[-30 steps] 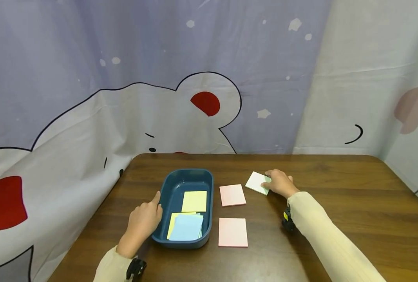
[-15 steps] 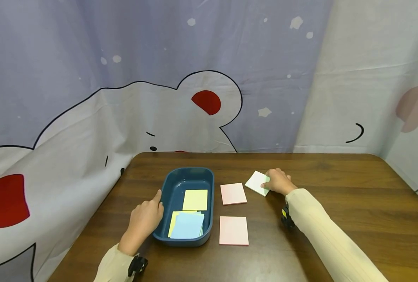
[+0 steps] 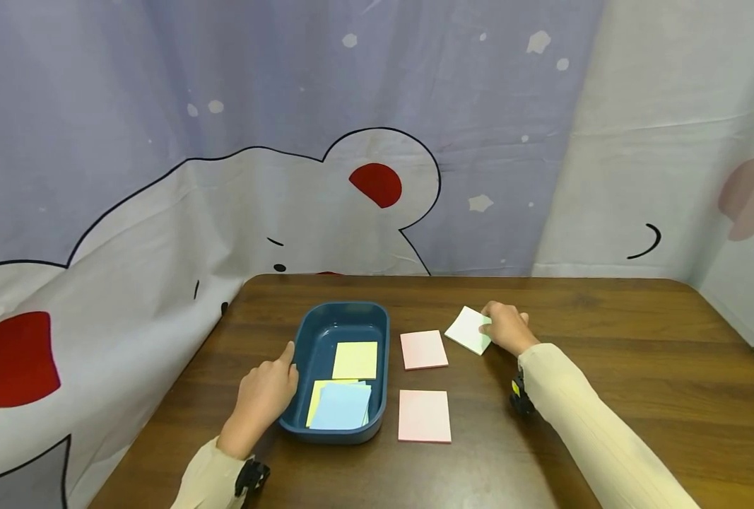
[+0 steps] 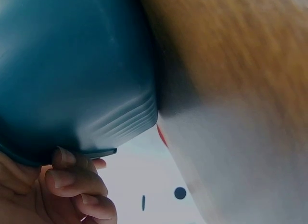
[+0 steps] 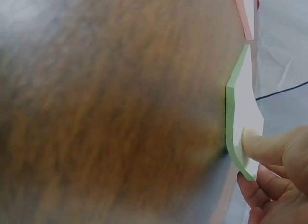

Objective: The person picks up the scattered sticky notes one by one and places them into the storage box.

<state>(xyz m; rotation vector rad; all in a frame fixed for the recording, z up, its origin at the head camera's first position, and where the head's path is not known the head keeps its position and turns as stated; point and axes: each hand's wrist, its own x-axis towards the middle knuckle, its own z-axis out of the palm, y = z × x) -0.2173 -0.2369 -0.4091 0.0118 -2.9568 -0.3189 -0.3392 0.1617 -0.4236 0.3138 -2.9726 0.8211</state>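
In the head view my left hand [image 3: 264,396] holds the left rim of a dark blue plastic bin [image 3: 313,353]. Seen from the left wrist, curled fingers [image 4: 79,185] lie against the outside, just under the rim. Off to the right, my right hand [image 3: 510,329] pinches one corner of a pale green sticky note pad [image 3: 467,330]. From the right wrist, the thumb presses on the pad's top [image 5: 243,108] with fingers beneath, and that corner bends upward. Inside the bin lie a yellow pad [image 3: 355,360] and a blue pad [image 3: 341,406] that overlaps another yellow one.
Two pink sticky note pads, a farther one [image 3: 424,350] and a nearer one [image 3: 424,416], lie between the bin and my right hand. Everything stands on a brown wooden table [image 3: 612,367]. A patterned curtain [image 3: 275,92] hangs behind the far edge.
The pad's near corner is now lifted and bent between my right thumb and fingers. My left hand stays on the bin; the whole view has shifted slightly.
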